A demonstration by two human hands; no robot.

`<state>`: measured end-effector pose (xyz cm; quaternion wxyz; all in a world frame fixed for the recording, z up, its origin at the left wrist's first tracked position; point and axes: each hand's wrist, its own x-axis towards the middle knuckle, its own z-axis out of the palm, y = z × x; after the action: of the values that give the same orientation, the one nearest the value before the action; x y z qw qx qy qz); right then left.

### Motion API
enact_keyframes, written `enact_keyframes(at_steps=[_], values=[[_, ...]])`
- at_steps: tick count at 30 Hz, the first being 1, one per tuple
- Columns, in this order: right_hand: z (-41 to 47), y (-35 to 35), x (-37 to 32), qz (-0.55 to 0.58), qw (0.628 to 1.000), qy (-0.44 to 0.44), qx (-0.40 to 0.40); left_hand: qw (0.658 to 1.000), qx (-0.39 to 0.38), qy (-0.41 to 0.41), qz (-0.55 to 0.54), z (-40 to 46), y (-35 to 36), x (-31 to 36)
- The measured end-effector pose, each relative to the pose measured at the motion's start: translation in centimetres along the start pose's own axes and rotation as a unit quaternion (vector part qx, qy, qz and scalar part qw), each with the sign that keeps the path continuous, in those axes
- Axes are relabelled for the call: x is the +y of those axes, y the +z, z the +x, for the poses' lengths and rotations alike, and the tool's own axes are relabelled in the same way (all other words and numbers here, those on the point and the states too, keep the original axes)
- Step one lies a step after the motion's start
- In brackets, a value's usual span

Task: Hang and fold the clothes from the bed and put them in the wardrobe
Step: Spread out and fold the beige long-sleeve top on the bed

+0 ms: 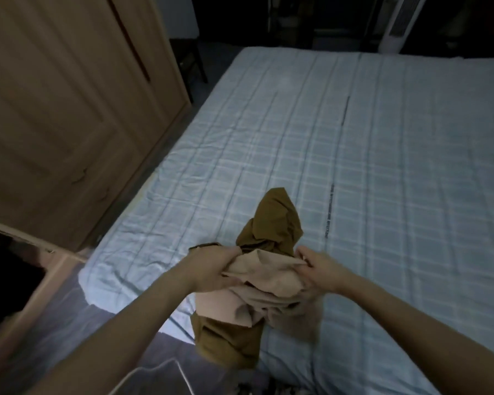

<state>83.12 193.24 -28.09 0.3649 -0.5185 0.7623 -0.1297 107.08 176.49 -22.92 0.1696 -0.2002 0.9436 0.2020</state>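
Left hand (220,269) and right hand (320,266) each pinch an edge of the beige garment (265,272), lifting it off the brown garment (274,223) on the bed (382,166), apparently to spread it for folding.

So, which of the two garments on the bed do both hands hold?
The beige garment: the left hand and right hand grip its two ends. The olive-brown garment lies under it, untouched.
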Motion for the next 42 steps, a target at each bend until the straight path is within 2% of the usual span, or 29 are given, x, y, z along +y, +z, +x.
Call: enact_keyframes(at_steps=[3,5,7,10,12,14,17,19,21,22,24,26,28,30,31,32,34,36,38,40,42], values=[[-4.1,-5.6,-0.7,0.028,0.999,-0.021,-0.009,0.991,0.025,-0.047,0.121,-0.4,-1.4,0.1],[-7.2,-7.9,-1.4,0.005,1.000,-0.007,-0.024,0.986,0.063,-0.072,0.136,-0.5,-2.2,0.5],[-9.8,-9.5,-1.3,-0.077,0.997,0.011,0.006,0.986,0.118,-0.071,0.093,-0.6,-2.3,1.0],[-13.7,-11.5,-0.2,-0.134,0.975,0.052,0.172,0.985,0.142,-0.035,-0.091,-1.1,-2.2,3.5],[-16.7,-12.5,0.7,-0.145,0.940,0.074,0.300,0.984,0.109,-0.004,-0.139,-1.8,-2.2,6.0],[-19.7,-13.3,1.6,-0.175,0.894,0.091,0.403,0.989,0.090,0.038,-0.113,-1.9,-2.3,8.1],[-24.0,-14.8,2.2,-0.215,0.832,0.092,0.504,0.984,0.136,0.105,-0.046,-1.8,-3.8,10.6],[-26.5,-16.1,2.9,-0.189,0.811,0.088,0.546,0.965,0.202,0.160,0.056,-1.7,-5.2,11.8],[-28.6,-17.2,3.5,-0.119,0.797,0.101,0.583,0.931,0.284,0.189,0.132,-1.1,-6.5,12.8],[-29.2,-17.5,4.0,-0.081,0.790,0.123,0.595,0.920,0.317,0.191,0.128,-0.5,-7.1,13.5],[-30.0,-17.9,5.4,0.013,0.782,0.189,0.594,0.921,0.345,0.176,0.038,1.3,-7.6,15.2],[-30.5,-17.9,7.1,0.095,0.801,0.240,0.540,0.930,0.340,0.116,-0.077,3.8,-7.4,16.7],[-31.4,-18.0,9.4,0.096,0.871,0.247,0.414,0.941,0.267,0.036,-0.204,5.9,-7.1,17.4],[-33.0,-18.5,11.2,0.059,0.943,0.238,0.227,0.951,0.118,0.002,-0.285,7.4,-6.8,17.6],[-33.8,-18.7,12.3,0.071,0.961,0.227,0.141,0.955,0.023,0.000,-0.295,7.7,-6.8,17.8],[-34.5,-19.1,13.9,0.110,0.962,0.236,0.077,0.958,-0.071,0.008,-0.277,8.3,-6.7,17.9],[-35.7,-20.3,17.6,0.224,0.934,0.279,0.001,0.956,-0.213,0.010,-0.201,9.3,-6.6,18.3],[-35.6,-21.5,21.6,0.268,0.914,0.305,-0.001,0.938,-0.302,0.000,-0.171,11.5,-6.3,18.2],[-34.1,-22.6,25.5,0.262,0.912,0.314,0.040,0.912,-0.351,0.003,-0.213,14.8,-5.6,17.4],[-31.3,-23.8,29.5,0.266,0.905,0.321,0.087,0.885,-0.377,-0.009,-0.275,19.1,-5.2,16.8],[-27.7,-25.1,33.8,0.264,0.903,0.326,0.091,0.869,-0.378,-0.044,-0.317,23.9,-5.2,16.4]])
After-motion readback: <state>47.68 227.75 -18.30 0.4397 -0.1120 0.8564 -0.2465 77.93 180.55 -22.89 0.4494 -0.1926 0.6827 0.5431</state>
